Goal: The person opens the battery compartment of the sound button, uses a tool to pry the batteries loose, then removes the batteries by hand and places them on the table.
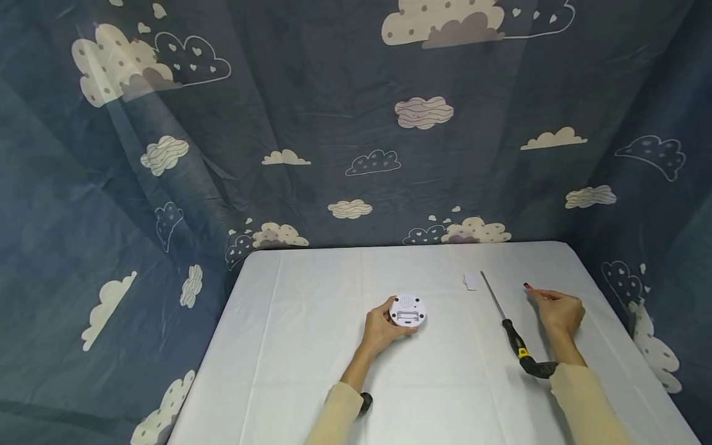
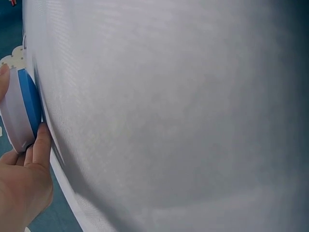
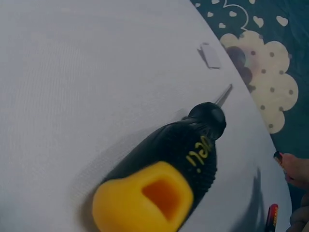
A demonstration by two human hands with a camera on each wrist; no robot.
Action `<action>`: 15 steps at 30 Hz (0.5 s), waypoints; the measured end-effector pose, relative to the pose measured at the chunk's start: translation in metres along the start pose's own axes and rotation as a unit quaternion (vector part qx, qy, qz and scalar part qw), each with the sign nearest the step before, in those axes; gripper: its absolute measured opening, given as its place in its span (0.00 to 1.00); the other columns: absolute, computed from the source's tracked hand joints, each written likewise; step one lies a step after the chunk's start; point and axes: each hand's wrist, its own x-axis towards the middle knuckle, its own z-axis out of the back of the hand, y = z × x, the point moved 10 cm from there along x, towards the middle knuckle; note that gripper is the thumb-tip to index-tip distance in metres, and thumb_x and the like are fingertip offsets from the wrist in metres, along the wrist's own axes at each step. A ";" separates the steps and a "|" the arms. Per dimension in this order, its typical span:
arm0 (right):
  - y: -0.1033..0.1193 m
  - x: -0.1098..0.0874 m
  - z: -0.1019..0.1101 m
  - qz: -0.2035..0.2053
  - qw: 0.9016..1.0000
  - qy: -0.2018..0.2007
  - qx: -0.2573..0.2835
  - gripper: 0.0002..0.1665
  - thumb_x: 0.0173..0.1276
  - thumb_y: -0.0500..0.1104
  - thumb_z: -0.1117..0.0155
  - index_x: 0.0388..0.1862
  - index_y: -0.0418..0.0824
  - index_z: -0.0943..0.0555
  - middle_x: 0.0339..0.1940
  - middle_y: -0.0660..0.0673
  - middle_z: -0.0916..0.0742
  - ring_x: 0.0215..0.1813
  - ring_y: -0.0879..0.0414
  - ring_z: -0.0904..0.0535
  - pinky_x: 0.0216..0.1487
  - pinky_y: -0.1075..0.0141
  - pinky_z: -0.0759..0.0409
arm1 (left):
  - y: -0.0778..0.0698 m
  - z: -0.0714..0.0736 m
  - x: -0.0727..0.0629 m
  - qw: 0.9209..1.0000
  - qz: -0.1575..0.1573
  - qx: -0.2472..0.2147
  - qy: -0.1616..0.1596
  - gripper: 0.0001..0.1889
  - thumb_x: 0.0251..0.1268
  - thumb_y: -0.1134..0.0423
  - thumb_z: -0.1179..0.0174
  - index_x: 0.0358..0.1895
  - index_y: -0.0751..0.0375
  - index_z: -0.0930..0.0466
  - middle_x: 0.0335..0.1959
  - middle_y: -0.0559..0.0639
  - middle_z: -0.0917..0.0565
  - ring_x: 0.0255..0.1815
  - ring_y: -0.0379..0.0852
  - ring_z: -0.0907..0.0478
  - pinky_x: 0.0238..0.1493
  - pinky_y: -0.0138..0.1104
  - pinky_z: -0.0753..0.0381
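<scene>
My left hand (image 1: 382, 327) grips a round white device (image 1: 408, 303) by its edge, tilted so that its underside faces up. Small dark feet, a grid of holes and an uncovered battery compartment show there. In the left wrist view the device's side (image 2: 17, 111) is white with a blue band (image 2: 30, 102). Over the table's right side, my right hand (image 1: 560, 312) pinches a small black-and-red battery (image 1: 528, 286) between thumb and finger. A second red-and-black battery (image 3: 272, 218) appears just below that hand in the right wrist view; whether it is held cannot be told.
A long screwdriver (image 1: 516, 340) with a black and yellow handle lies between the hands, its handle end near the right wrist. Beyond its tip is a small white cover (image 1: 470, 282). The white-clothed table (image 1: 311, 296) meets a blue cloud-patterned curtain (image 1: 334, 123).
</scene>
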 end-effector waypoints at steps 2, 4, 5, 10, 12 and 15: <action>-0.004 0.001 -0.001 -0.006 1.000 -0.004 -0.016 0.18 0.64 0.50 0.23 0.42 0.35 0.08 0.10 0.74 0.22 0.24 0.75 0.30 0.31 0.72 0.34 | 0.000 0.000 -0.001 1.000 -0.001 -0.002 0.000 0.53 0.40 0.68 0.15 0.74 0.72 0.33 0.68 0.64 0.19 0.62 0.46 0.16 0.56 0.23 0.16; -0.007 0.000 -0.003 -0.011 0.999 -0.005 -0.032 0.17 0.64 0.50 0.23 0.40 0.36 0.08 0.21 0.57 0.10 0.31 0.62 0.20 0.31 0.70 0.34 | -0.001 -0.001 -0.001 1.000 -0.003 -0.007 0.001 0.52 0.40 0.68 0.15 0.74 0.73 0.33 0.68 0.65 0.20 0.63 0.47 0.16 0.57 0.24 0.16; -0.008 0.000 -0.003 -0.013 0.999 -0.005 -0.040 0.17 0.64 0.50 0.23 0.39 0.36 0.08 0.30 0.49 0.07 0.37 0.56 0.17 0.31 0.69 0.35 | 0.000 -0.001 -0.001 1.000 -0.001 -0.007 0.001 0.52 0.40 0.69 0.15 0.74 0.73 0.33 0.68 0.64 0.20 0.63 0.47 0.16 0.57 0.24 0.16; -0.009 -0.001 -0.006 -0.011 0.998 -0.007 -0.061 0.17 0.65 0.47 0.24 0.40 0.32 0.10 0.59 0.33 0.12 0.59 0.37 0.19 0.35 0.63 0.37 | 0.000 -0.002 0.000 1.000 0.002 -0.010 0.006 0.52 0.42 0.68 0.15 0.75 0.71 0.33 0.70 0.62 0.21 0.66 0.47 0.18 0.62 0.26 0.18; -0.009 0.000 -0.007 -0.004 0.997 -0.009 -0.070 0.18 0.65 0.45 0.25 0.42 0.30 0.11 0.58 0.31 0.13 0.59 0.34 0.20 0.34 0.60 0.38 | -0.001 -0.002 0.000 1.000 0.002 -0.012 0.009 0.51 0.43 0.68 0.16 0.75 0.70 0.33 0.70 0.62 0.22 0.68 0.48 0.19 0.63 0.27 0.18; -0.012 -0.001 -0.010 0.001 0.996 -0.010 -0.086 0.20 0.66 0.45 0.25 0.45 0.29 0.12 0.54 0.30 0.12 0.57 0.32 0.20 0.33 0.59 0.39 | 0.001 -0.001 -0.001 1.000 0.009 -0.013 0.009 0.51 0.43 0.68 0.16 0.75 0.69 0.33 0.71 0.60 0.22 0.70 0.48 0.21 0.65 0.27 0.20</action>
